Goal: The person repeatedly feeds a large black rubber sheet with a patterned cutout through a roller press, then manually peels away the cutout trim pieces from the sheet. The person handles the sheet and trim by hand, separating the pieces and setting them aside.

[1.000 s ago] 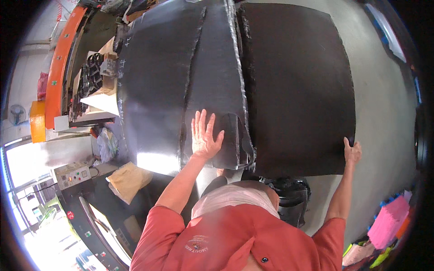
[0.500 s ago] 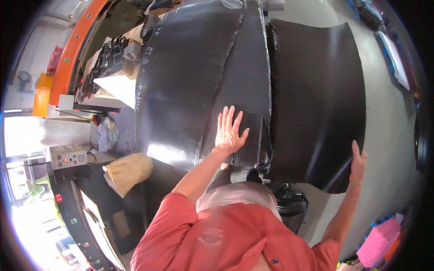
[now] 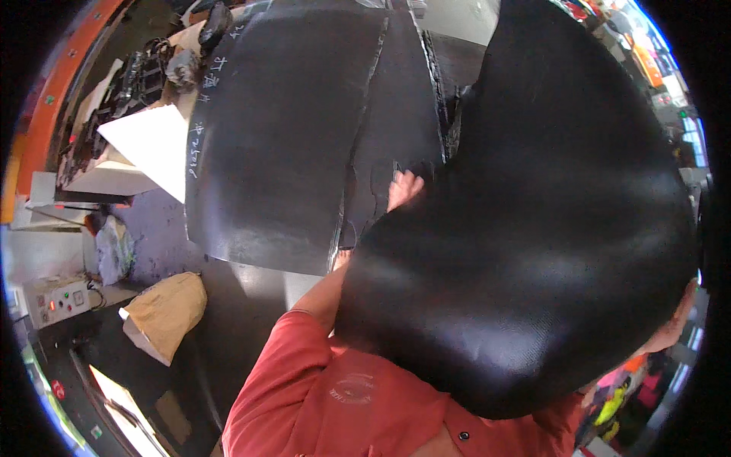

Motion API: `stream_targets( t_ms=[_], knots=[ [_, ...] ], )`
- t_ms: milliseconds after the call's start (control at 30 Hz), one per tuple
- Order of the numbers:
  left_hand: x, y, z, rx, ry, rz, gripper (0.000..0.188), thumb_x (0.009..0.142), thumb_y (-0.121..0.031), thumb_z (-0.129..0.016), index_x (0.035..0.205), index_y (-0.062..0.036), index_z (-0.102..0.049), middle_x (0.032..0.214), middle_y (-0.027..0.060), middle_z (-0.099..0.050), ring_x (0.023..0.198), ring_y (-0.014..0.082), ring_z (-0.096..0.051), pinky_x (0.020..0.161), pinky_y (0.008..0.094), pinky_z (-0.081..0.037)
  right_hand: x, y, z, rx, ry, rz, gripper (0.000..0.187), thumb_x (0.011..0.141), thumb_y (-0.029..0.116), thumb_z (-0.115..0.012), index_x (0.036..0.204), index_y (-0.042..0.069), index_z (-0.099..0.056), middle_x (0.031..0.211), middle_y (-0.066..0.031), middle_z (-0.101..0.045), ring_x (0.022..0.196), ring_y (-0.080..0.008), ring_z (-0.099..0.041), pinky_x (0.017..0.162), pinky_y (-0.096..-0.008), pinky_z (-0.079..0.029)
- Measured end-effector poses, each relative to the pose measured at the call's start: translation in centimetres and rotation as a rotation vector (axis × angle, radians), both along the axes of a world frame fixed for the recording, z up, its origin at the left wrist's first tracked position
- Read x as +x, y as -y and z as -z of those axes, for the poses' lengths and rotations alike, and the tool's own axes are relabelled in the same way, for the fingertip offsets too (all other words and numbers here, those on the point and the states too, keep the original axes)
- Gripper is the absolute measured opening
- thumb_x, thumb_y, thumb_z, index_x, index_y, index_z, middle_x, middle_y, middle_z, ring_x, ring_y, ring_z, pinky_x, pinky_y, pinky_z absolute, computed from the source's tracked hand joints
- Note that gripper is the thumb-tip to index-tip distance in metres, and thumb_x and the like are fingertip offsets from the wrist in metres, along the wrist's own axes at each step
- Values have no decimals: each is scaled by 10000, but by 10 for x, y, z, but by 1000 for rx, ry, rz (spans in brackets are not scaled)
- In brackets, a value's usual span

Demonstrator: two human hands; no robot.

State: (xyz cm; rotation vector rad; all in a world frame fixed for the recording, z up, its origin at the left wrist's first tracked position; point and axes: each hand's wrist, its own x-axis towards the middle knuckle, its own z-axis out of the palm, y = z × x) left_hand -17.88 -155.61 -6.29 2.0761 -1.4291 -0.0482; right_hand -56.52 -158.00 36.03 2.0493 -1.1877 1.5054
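Note:
A large glossy black sheet, which looks like rubber, is lifted and bowed over the right half of the view, close to me. At its far right edge my right hand grips it; most of the fingers are hidden behind the sheet. My left hand shows beyond the sheet's left edge with its fingers curled on the stack; its wrist is covered, and what it holds, if anything, is hidden. Under it lie more black sheets with rough, uneven edges and white handwriting along the left side.
A brown paper sack lies at the lower left, near a control box with buttons. Farther left are a white board, a clear plastic bag and an orange beam. Colourful items line the right rim.
The right-hand sheet has come up off the lower right and swung toward me, over my left forearm. My left hand has gone from flat to curled. The view has shifted right.

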Motion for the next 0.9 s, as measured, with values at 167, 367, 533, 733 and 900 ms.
stream_targets(
  t_ms=[167, 367, 533, 733, 900],
  knots=[
    [-5, -33, 15, -28, -867, -145, 667, 1036, -506, -596, 1492, -20, -566, 1542, 225, -509, 1381, 415, -485, 1182, 529, -383, 16, -61, 17, 223, 90, 124, 497, 1112, 292, -515, 1472, -43, -589, 1404, -223, -681, 1249, -340, -693, 1093, -415, -540],
    [19, -62, -1, 38, -2552, 54, 664, 1072, -532, -567, 1479, -8, -571, 1468, 175, -604, 1271, 332, -596, 1117, 476, -473, 11, -112, 29, 820, 1224, -164, 504, 1070, 316, -590, 1457, -5, -615, 1375, -162, -688, 1203, -309, -671, 1058, -429, -521],
    [1, -52, -49, 318, -1950, 257, 525, 1050, -426, -628, 1276, 45, -674, 1182, 117, -734, 1039, 246, -701, 952, 385, -562, -53, -169, 75, 971, 1316, -150, 489, 1039, 354, -637, 1382, 5, -652, 1271, -125, -717, 1130, -271, -682, 1006, -408, -529],
    [-64, -41, -111, 407, -1619, 366, 294, 1016, -198, -645, 1226, -2, -705, 1080, 94, -744, 947, 202, -689, 867, 376, -557, -226, -224, 214, 1415, 1039, 182, 380, 1036, 361, -665, 1132, 0, -733, 1105, -90, -746, 1010, -232, -706, 962, -403, -545],
    [-155, -42, -140, 293, -1140, 631, 312, 996, -169, -600, 1197, 46, -705, 1115, 97, -748, 990, 217, -671, 886, 380, -526, -269, -294, 357, 1805, 1244, 170, 455, 1029, 430, -665, 1246, 33, -709, 1133, -88, -761, 1001, -255, -741, 902, -394, -600]
  ],
)
